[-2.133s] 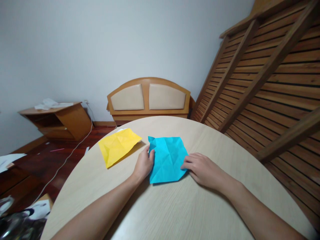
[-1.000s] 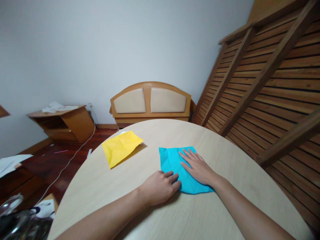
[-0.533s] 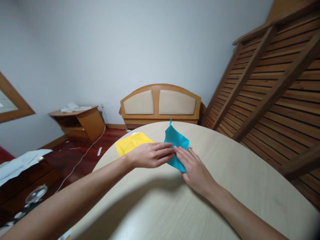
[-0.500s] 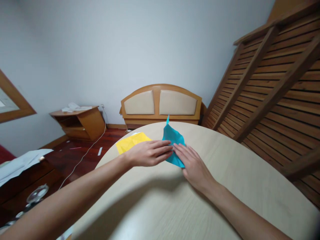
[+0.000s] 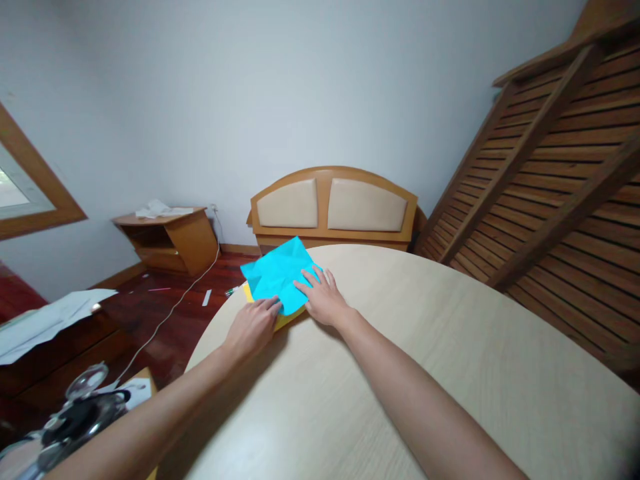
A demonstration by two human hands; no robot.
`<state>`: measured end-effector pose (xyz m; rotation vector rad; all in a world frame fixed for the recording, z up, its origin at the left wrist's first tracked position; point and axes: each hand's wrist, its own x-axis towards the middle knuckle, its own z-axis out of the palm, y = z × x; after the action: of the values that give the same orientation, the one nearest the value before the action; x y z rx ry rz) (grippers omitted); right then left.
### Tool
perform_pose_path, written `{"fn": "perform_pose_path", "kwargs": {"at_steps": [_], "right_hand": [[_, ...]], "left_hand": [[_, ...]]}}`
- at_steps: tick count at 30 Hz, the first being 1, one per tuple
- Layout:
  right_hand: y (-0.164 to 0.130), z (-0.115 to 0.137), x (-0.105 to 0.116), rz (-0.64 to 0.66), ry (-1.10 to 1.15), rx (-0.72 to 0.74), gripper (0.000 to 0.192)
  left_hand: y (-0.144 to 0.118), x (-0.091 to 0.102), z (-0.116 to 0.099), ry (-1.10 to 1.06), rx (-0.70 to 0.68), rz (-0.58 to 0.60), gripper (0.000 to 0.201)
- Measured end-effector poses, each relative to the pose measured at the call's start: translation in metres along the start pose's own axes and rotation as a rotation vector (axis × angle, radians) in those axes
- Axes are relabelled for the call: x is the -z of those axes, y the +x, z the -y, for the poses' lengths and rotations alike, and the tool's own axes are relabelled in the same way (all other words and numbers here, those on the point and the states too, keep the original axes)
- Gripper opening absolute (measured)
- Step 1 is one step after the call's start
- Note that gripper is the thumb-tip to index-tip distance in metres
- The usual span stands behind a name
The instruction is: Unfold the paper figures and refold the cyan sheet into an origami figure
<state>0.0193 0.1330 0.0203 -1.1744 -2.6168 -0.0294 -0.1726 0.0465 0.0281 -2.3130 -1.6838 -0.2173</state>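
Blue sheet (image 5: 277, 275) already lies atop the yellow sheet (image 5: 287, 320) at the table's (image 5: 450, 373) ten o'clock edge; left hand (image 5: 253, 327) and right hand (image 5: 325, 301) press it, fingers flat, grasping nothing; squaring up remains

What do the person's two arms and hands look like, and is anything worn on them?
Both arms are bare up to the picture's lower edge: no sleeve shows. The left hand and the right hand wear no glove, and I see no ring, watch, bracelet or marking on the wrists. The fingers are uncovered. The nails look short and unpainted, though they are small in this view.
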Motion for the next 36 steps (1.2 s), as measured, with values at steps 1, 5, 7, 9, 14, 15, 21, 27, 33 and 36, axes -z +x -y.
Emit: {"fn": "perform_pose_path", "kwargs": {"at_steps": [1, 5, 7, 9, 14, 15, 21, 27, 33, 36], "right_hand": [[-0.003, -0.001, -0.007, 0.027, 0.014, -0.003, 0.059], [-0.014, -0.011, -0.013, 0.063, 0.058, 0.022, 0.063], [-0.020, -0.015, -0.007, 0.056, 0.071, 0.037, 0.065], [-0.032, -0.020, 0.001, 0.048, 0.072, 0.039, 0.065], [-0.088, -0.040, 0.019, 0.078, 0.039, -0.023, 0.062], [-0.103, -0.046, 0.021, 0.093, 0.032, -0.048, 0.060], [-0.178, -0.091, 0.020, 0.098, 0.037, -0.243, 0.053], [-0.197, -0.100, 0.016, 0.035, 0.109, -0.358, 0.056], [-0.197, -0.104, 0.022, 0.078, 0.125, -0.296, 0.059], [-0.196, -0.108, 0.022, 0.098, 0.138, -0.316, 0.062]], "left_hand": [[-0.004, -0.003, -0.004, 0.000, 0.025, 0.062, 0.024], [-0.008, -0.005, -0.020, -0.019, 0.062, 0.066, 0.051], [-0.001, -0.006, -0.026, -0.036, 0.062, 0.052, 0.062], [0.009, -0.009, -0.030, -0.056, 0.054, 0.094, 0.063], [0.033, -0.008, -0.016, -0.148, -0.089, 0.470, 0.052], [0.036, -0.005, -0.010, -0.179, -0.121, 0.501, 0.052], [0.051, 0.016, -0.002, -0.231, -0.082, 0.520, 0.055], [0.060, -0.012, -0.116, -0.273, -0.317, 0.008, 0.049], [0.065, -0.047, -0.158, -0.437, -0.301, 0.176, 0.060], [0.064, -0.047, -0.149, -0.455, -0.325, 0.169, 0.058]]}}
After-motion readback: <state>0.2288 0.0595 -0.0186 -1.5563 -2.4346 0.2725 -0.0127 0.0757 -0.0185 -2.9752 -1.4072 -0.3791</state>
